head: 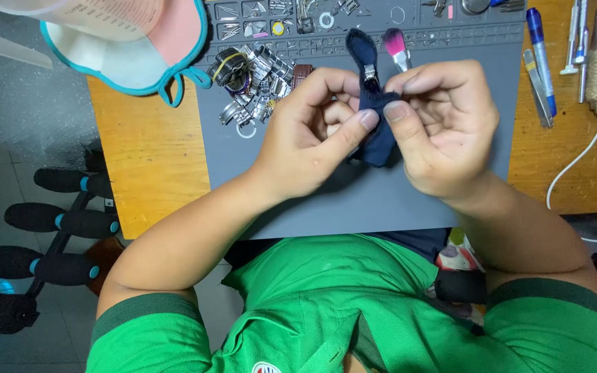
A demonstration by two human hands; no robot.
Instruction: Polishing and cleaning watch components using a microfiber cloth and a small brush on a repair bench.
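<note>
At the far left a clear jug (70,21) sits on a pink, teal-edged pad (174,41), and a heap of metal watch bands (257,79) lies on the grey mat (354,200). Above the mat's middle, the left hand (305,138) and right hand (443,128) both pinch a dark blue strap (374,131), thumbs pressed onto its fold from either side. The step in hand looks like working the strap near its silver buckle (371,74); the next move would likely call for a steady hold and a small, exact push of the fingertips. The strap is soft, bent double, its rounded end standing up. A pink brush (395,45) lies behind, with pens (540,55) to the right.
</note>
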